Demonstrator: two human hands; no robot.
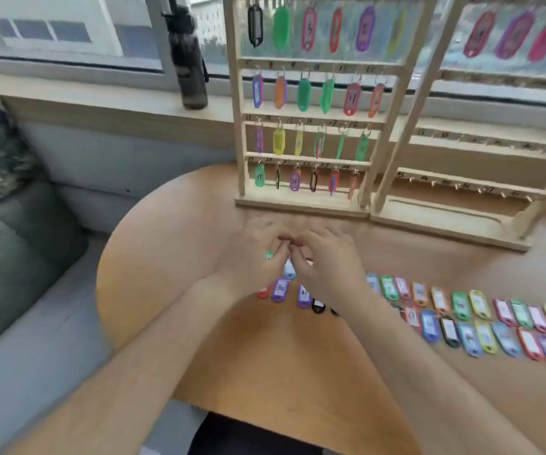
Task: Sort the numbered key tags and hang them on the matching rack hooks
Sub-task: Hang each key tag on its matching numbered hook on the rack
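While left grip (255, 254) and right grip (327, 257) meet above the counter (265, 356), both pinch one tag (286, 238)
Small, red, pretty blurry, held just in front of the left wooden rack (301, 201); loose tags (462, 303) lie in rows nearby.

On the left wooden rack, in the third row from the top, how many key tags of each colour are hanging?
purple tags: 1
yellow tags: 2
green tags: 3
Total: 6
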